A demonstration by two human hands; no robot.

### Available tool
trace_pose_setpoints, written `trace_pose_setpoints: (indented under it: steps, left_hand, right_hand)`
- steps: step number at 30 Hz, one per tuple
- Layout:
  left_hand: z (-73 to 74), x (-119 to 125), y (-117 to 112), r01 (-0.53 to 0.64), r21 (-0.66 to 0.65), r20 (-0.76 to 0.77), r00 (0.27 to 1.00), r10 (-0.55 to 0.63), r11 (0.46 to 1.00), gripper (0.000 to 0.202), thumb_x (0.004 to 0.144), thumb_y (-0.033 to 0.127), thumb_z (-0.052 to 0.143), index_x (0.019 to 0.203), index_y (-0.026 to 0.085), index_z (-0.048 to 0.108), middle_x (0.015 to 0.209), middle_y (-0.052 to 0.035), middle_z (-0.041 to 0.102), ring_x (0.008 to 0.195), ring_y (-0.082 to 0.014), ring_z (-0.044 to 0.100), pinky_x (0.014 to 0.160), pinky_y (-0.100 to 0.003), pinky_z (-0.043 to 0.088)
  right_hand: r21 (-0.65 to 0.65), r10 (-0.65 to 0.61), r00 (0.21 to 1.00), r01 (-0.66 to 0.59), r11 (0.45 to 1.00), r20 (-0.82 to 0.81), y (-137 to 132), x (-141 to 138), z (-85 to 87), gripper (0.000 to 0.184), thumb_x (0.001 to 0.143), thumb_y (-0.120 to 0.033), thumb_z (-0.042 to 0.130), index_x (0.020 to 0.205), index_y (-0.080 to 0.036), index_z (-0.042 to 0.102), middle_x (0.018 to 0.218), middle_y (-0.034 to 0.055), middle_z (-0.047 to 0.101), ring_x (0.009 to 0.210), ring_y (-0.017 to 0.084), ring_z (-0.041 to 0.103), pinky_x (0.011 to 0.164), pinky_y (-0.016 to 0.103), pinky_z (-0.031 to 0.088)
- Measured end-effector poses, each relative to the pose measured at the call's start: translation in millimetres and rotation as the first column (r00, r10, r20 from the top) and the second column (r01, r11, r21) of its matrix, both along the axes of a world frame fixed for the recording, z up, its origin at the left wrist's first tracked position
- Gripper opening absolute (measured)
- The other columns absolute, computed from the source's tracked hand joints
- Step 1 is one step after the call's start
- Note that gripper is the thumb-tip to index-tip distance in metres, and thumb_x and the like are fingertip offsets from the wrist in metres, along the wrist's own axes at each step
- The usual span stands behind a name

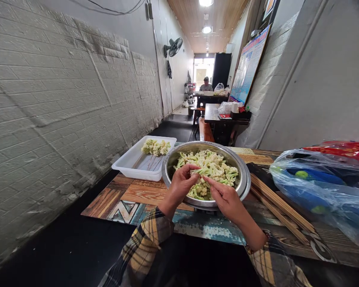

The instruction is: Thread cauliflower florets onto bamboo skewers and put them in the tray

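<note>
A steel bowl point(245, 181) full of cauliflower florets point(211, 161) stands on the patterned table in front of me. My left hand point(181, 184) is closed on a cauliflower floret point(201, 172) over the bowl's near side. My right hand point(225, 197) is pinched on a thin bamboo skewer whose tip meets that floret. A white plastic tray point(128, 161) to the left of the bowl holds a few skewered florets point(155, 146). A bundle of bare bamboo skewers point(279, 207) lies on the table to the right of the bowl.
A plastic bag point(323, 185) with blue and green contents sits at the right. A grey brick wall runs along the left. Down the corridor stand more tables point(218, 113), a wall fan point(174, 46), and a seated person point(206, 84) at the far end.
</note>
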State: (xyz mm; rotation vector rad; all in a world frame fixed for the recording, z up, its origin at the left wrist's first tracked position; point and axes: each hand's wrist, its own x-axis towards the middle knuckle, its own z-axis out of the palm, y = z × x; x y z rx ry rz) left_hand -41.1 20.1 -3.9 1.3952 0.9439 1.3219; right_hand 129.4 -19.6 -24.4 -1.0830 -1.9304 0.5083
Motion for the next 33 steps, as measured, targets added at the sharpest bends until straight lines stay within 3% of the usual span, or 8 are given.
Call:
trace_pose_setpoints:
  steps: [5,14,21,24,28,33]
  left_hand:
    - [1.4,1.9,-2.3,-0.065,0.049,-0.054,0.996,0.068,0.997,0.019,0.068,0.027,0.070,0.083,0.017,0.068,0.057,0.0048,0.048,0.053,-0.0084,0.038,0.051,-0.021,0.029]
    - [2.1,3.7,-4.5,0.011,0.033,-0.065,0.998,-0.009,0.999,0.021,0.071,0.029,0.071,0.087,0.016,0.068,0.060,0.0044,0.050,0.053,-0.0081,0.039,0.052,-0.022,0.030]
    - [3.2,1.7,-3.3,0.182,-0.052,0.118,0.977,-0.175,0.982,0.039,0.074,0.041,0.069,0.106,0.018,0.065,0.094,-0.0040,0.063,0.082,-0.0153,0.056,0.068,-0.025,0.048]
    - [1.7,1.6,-1.8,0.250,-0.094,0.147,0.961,-0.235,0.964,0.037,0.076,0.045,0.066,0.099,0.017,0.064,0.089,-0.0042,0.062,0.077,-0.0152,0.057,0.060,-0.025,0.050]
    - [-2.0,0.9,-0.1,0.187,-0.040,0.057,0.981,-0.185,0.982,0.032,0.077,0.045,0.065,0.090,0.015,0.063,0.074,-0.0007,0.058,0.061,-0.0105,0.052,0.051,-0.021,0.046]
    - [-5.0,0.9,-0.4,0.048,0.028,-0.068,0.997,-0.046,0.998,0.032,0.077,0.044,0.063,0.089,0.015,0.063,0.067,0.0017,0.053,0.058,-0.0102,0.050,0.052,-0.022,0.047]
  right_hand:
    - [0.045,-0.033,0.999,0.032,0.998,0.020,-1.3,-0.9,-1.4,0.042,0.093,-0.021,0.040,0.132,-0.024,0.056,0.127,0.0055,0.063,0.117,0.024,0.059,0.097,0.041,0.048]
    - [0.099,-0.121,0.992,0.117,0.988,0.034,-4.6,-3.3,-5.5,0.040,0.094,-0.024,0.040,0.129,-0.023,0.059,0.123,0.0074,0.065,0.112,0.023,0.062,0.095,0.040,0.049]
    - [0.100,-0.148,0.989,0.146,0.984,0.016,-6.4,-3.7,-7.4,0.037,0.094,-0.027,0.041,0.124,-0.020,0.062,0.120,0.0090,0.067,0.109,0.025,0.063,0.091,0.041,0.051]
    - [0.115,-0.163,0.987,0.163,0.980,-0.005,-6.4,-4.3,-9.0,0.037,0.094,-0.028,0.041,0.123,-0.021,0.063,0.119,0.0087,0.068,0.110,0.024,0.063,0.093,0.040,0.050]
    - [0.091,-0.164,0.986,0.165,0.982,-0.014,-5.8,-5.1,-9.5,0.034,0.094,-0.031,0.042,0.119,-0.022,0.064,0.114,0.0072,0.070,0.104,0.022,0.065,0.088,0.035,0.051]
    - [0.035,-0.221,0.975,0.220,0.975,0.032,-5.8,-8.7,-7.6,0.030,0.095,-0.037,0.042,0.088,-0.021,0.067,0.080,0.0033,0.072,0.075,0.020,0.067,0.066,0.028,0.047]
